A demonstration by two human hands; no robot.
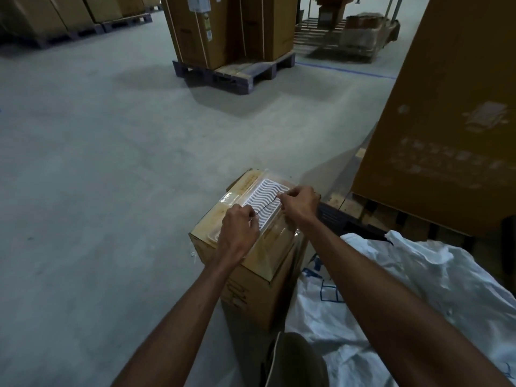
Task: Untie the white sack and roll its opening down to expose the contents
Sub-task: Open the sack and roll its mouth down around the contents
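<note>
Head view: white sack (pixel 391 303) bears unreadable blue print

Warehouse interior, dim lighting. Floor (pixel 97 141): bare grey concrete with a blue line (pixel 346 69) at the far side. Tall brown cartons (pixel 223 26) stand on a pallet (pixel 237 75) ahead. More palletised cartons (pixel 55 15) occupy the far left. A large carton (pixel 452 113) stands at right.

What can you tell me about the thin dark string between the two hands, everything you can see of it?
The dark string is a thin cord, material unclear, stretched fairly straight between the left hand and the right hand, each pinching an end. It hangs just above a white ribbed panel in clear wrap on a cardboard box. It touches only the fingers; the white sack lies apart, lower right.
</note>
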